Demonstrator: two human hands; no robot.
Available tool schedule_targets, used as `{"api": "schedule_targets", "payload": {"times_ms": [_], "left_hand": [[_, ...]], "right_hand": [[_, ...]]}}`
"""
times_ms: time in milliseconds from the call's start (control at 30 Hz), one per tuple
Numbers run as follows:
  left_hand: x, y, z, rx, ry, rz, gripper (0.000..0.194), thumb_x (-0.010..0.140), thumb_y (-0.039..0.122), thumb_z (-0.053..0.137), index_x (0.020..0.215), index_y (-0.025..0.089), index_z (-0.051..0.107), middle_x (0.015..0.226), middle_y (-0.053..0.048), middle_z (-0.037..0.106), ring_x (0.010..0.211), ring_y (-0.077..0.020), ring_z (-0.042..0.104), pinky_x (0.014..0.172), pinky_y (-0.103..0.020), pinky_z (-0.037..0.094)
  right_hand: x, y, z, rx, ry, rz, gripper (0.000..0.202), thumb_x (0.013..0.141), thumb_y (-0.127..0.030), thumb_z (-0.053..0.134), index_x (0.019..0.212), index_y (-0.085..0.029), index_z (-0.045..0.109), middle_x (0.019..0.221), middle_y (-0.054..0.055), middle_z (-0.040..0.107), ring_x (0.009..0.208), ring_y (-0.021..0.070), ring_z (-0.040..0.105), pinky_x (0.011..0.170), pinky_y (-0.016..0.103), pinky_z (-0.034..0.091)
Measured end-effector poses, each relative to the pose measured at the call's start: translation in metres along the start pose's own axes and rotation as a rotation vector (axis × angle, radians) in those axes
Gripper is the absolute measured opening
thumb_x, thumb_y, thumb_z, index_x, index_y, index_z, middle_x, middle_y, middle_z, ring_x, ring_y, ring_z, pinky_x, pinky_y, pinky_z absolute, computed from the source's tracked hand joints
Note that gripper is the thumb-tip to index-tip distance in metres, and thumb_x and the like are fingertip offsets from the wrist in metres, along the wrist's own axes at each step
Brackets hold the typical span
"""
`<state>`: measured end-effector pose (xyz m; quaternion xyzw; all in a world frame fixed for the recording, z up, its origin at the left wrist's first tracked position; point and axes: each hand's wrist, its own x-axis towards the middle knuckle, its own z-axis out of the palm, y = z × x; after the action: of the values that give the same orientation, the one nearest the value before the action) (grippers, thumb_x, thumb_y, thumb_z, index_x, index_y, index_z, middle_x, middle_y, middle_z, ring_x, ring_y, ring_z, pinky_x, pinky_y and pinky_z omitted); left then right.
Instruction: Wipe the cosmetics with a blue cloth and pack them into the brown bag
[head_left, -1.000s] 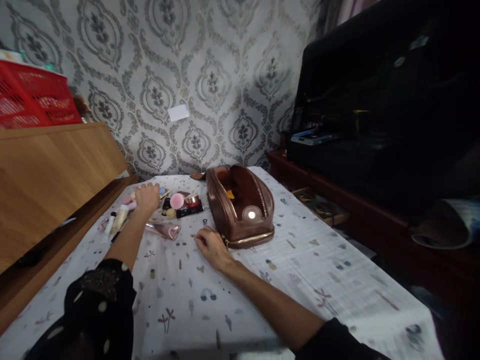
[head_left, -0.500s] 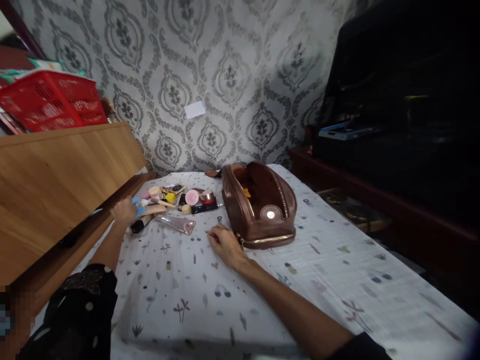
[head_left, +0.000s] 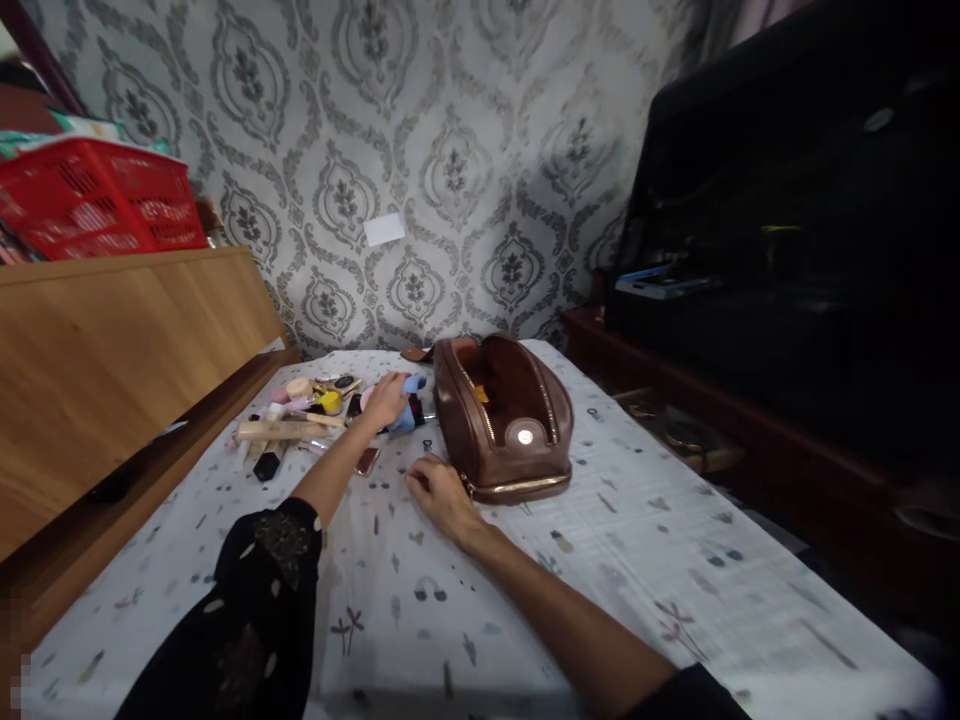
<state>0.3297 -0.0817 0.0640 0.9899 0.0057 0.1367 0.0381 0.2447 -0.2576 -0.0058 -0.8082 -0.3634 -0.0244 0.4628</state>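
My left hand (head_left: pixel 386 398) is closed on a light-blue, soft-looking item (head_left: pixel 406 417), whose exact kind I cannot make out. It is over the right side of a group of cosmetics, close to the brown makeup bag (head_left: pixel 491 465). The bag stands unzipped, its top gaping and its flap laid back. My right hand (head_left: pixel 442 500) rests on the cloth by the bag's front left corner, fingers curled in, with nothing visible in them. Left of my left hand lie a beige tube (head_left: pixel 274 430), a black-capped bottle (head_left: pixel 267 463) and a yellow-topped item (head_left: pixel 329 402). My left forearm partly covers a clear pink tube (head_left: pixel 367 461).
A white patterned cloth (head_left: pixel 525 590) covers the surface. Along the left runs a wooden panel (head_left: pixel 135 350), with a red basket (head_left: pixel 105 200) above it. To the right are a dark television-like panel (head_left: pixel 750 170) and an open drawer (head_left: pixel 675 435). Patterned wallpaper stands behind.
My left hand has moved right with the light-blue item, from the left end of the cosmetics to beside the bag. My right hand stays in place by the bag. The view has shifted slightly.
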Motion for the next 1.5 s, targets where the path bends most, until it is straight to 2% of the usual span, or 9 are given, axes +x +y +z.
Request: {"api": "schedule_targets", "payload": {"times_ms": [133,233,433,600,733,867,1033,1300,1500], "left_hand": [[0.021,0.011,0.01,-0.079,-0.09,-0.02,0.034,0.095,0.033,0.057,0.125,0.017,0.057,0.125,-0.011,0.06,0.108,-0.0227,0.061,0.091,-0.043,0.053],[0.013,0.011,0.002,-0.133,-0.091,0.017,0.026,0.093,0.029,0.06,0.113,0.014,0.063,0.117,-0.011,0.064,0.105,-0.0234,0.063,0.092,-0.042,0.053],[-0.068,0.002,-0.011,-0.282,0.031,0.109,0.027,0.092,0.018,0.045,0.11,0.014,0.065,0.111,-0.008,0.07,0.107,-0.0229,0.062,0.098,-0.035,0.048],[-0.139,-0.037,-0.007,-0.376,0.014,0.058,0.03,0.083,0.018,0.048,0.104,0.016,0.068,0.098,-0.006,0.074,0.096,-0.0251,0.066,0.091,-0.037,0.051],[-0.156,-0.065,-0.002,-0.34,0.059,-0.03,0.042,0.078,0.016,0.05,0.116,0.018,0.066,0.117,-0.009,0.07,0.112,-0.0297,0.062,0.102,-0.045,0.045],[-0.148,-0.07,0.002,-0.388,0.157,-0.058,0.047,0.079,0.017,0.048,0.124,0.014,0.061,0.131,-0.012,0.063,0.126,-0.0301,0.053,0.111,-0.047,0.037],[-0.123,-0.048,0.006,-0.455,0.198,-0.052,0.042,0.084,0.016,0.045,0.124,0.016,0.06,0.12,-0.011,0.068,0.112,-0.0278,0.062,0.102,-0.045,0.045],[-0.042,0.001,0.013,-0.507,0.227,-0.069,0.034,0.083,0.012,0.053,0.116,0.014,0.063,0.125,-0.014,0.064,0.124,-0.0254,0.054,0.11,-0.038,0.038],[-0.03,0.009,0.01,-0.568,0.198,-0.189,0.016,0.086,0.027,0.059,0.087,0.015,0.069,0.087,-0.012,0.073,0.099,-0.0278,0.066,0.092,-0.037,0.049]], "right_hand": [[0.0,0.0,0.001,-0.001,0.014,0.018,0.015,0.083,-0.01,0.055,0.076,-0.018,0.065,0.079,0.004,0.062,0.073,0.0157,0.058,0.071,0.026,0.046],[0.001,0.001,0.002,0.011,0.042,0.052,0.022,0.085,-0.011,0.053,0.103,-0.014,0.066,0.096,0.009,0.064,0.08,0.018,0.061,0.078,0.029,0.049],[0.003,0.007,0.008,0.118,0.131,0.073,0.063,0.083,-0.014,0.054,0.143,-0.01,0.038,0.131,0.021,0.052,0.094,0.0216,0.063,0.091,0.039,0.051],[0.003,0.008,0.009,0.134,0.115,0.08,0.066,0.082,-0.019,0.06,0.144,-0.018,0.038,0.127,0.015,0.055,0.078,0.0174,0.064,0.086,0.039,0.053],[0.002,0.005,0.007,0.112,0.079,0.104,0.061,0.083,-0.02,0.059,0.143,-0.019,0.042,0.115,0.012,0.06,0.074,0.0167,0.064,0.078,0.035,0.054],[0.003,0.004,0.006,0.083,0.076,0.114,0.059,0.083,-0.021,0.056,0.141,-0.017,0.043,0.109,0.01,0.061,0.074,0.0168,0.065,0.078,0.033,0.054],[0.003,0.008,0.007,0.061,0.087,0.111,0.057,0.083,-0.022,0.055,0.138,-0.015,0.045,0.115,0.013,0.06,0.074,0.018,0.066,0.079,0.035,0.055],[0.005,0.015,0.012,0.033,0.096,0.117,0.057,0.083,-0.027,0.052,0.137,-0.011,0.044,0.114,0.017,0.063,0.077,0.0229,0.069,0.081,0.041,0.055],[0.003,0.018,0.015,0.074,0.132,0.148,0.076,0.085,-0.033,0.054,0.15,-0.011,0.023,0.107,0.014,0.067,0.081,0.0243,0.07,0.083,0.041,0.055]]}}
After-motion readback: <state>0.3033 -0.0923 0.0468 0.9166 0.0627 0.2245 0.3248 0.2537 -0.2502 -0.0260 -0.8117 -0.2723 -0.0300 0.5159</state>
